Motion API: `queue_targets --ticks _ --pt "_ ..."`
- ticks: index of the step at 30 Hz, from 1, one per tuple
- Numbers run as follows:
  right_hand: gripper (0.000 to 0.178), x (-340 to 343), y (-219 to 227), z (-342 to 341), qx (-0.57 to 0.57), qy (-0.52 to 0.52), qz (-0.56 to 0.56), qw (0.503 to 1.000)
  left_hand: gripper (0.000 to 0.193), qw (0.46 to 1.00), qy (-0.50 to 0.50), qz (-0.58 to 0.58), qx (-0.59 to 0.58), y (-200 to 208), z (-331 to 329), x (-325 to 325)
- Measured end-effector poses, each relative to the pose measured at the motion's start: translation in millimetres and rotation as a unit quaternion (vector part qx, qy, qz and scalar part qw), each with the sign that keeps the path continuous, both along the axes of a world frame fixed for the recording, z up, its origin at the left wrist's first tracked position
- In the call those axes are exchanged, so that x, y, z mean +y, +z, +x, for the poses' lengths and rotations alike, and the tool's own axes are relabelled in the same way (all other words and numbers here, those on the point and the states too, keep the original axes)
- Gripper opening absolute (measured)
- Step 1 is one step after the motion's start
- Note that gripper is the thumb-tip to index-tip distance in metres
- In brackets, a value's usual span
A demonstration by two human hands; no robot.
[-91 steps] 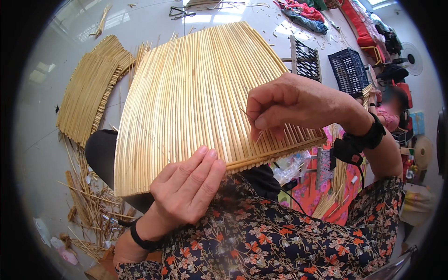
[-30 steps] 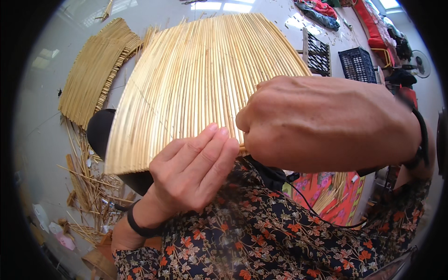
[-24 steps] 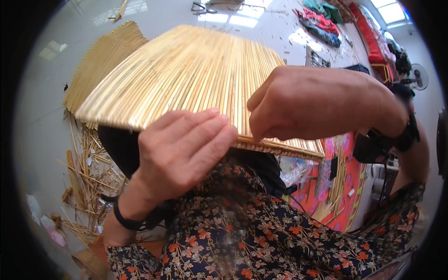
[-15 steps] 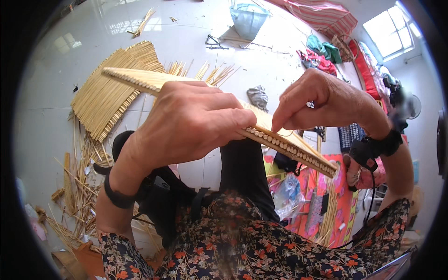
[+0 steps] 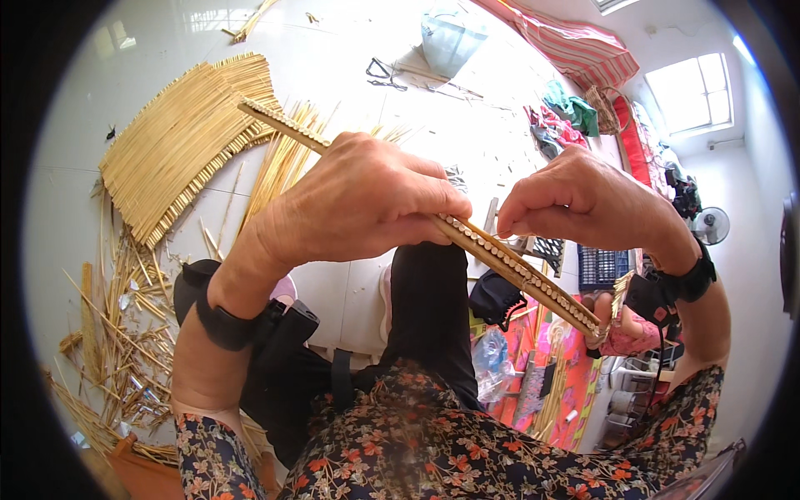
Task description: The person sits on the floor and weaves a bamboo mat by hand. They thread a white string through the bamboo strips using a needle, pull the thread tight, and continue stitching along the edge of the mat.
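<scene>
My left hand (image 5: 375,196) is closed on a long, narrow panel of pale plant stalks (image 5: 523,273). The panel slants from upper left to lower right and is turned nearly edge-on. A row of round cut stalk ends runs between two flat strips along that edge. Just beyond its right half is my right hand (image 5: 587,200), thumb and fingertips pinched together a little apart from the edge. Whatever lies between those fingertips is too small to make out. On the floor at the left lies a wide, curved panel of stalks (image 5: 179,142).
Loose stalks (image 5: 282,171) lie beside the curved panel, and scraps (image 5: 125,333) litter the floor at left. A pale blue bucket (image 5: 450,42) stands far off. At right are a dark crate (image 5: 604,268), a red patterned mat (image 5: 575,379) and a fan (image 5: 711,225).
The held panel has tipped, so its broad face no longer shows and its edge faces me. My right hand has drawn slightly right, off the panel. The whole view has shifted a little.
</scene>
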State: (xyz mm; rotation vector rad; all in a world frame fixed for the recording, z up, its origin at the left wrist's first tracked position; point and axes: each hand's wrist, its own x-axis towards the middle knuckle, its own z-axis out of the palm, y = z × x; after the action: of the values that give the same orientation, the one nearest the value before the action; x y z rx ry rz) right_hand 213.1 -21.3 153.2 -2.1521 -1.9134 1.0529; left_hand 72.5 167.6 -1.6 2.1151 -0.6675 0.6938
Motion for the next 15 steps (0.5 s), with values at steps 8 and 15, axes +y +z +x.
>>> queue_targets --ticks 8,15 --pt "0.006 1 -20 -18 -0.032 0.010 0.002 0.999 0.023 0.999 0.030 -0.017 -0.026 -21 -7 -4" --pt "0.006 -8 -34 -27 -0.113 0.049 0.002 0.992 0.022 0.998 0.047 -0.016 -0.029 -29 -8 -13"
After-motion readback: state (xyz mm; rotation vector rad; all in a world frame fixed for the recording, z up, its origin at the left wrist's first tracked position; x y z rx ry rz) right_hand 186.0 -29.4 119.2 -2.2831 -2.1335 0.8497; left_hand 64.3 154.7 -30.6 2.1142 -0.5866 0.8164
